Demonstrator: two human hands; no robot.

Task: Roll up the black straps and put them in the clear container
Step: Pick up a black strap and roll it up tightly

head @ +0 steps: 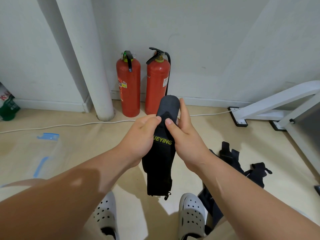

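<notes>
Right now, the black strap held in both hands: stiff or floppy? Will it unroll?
Probably floppy: the black strap hangs limp below the left hand and right hand. Likely light: a pinch carries it. Its curved top may spring open if released.

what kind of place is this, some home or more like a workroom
Likely a corner of a plain indoor room, maybe a workroom or gym: two red fire extinguishers stand against the white wall, a white pipe runs down beside them, and a white metal frame stands at right.
</notes>
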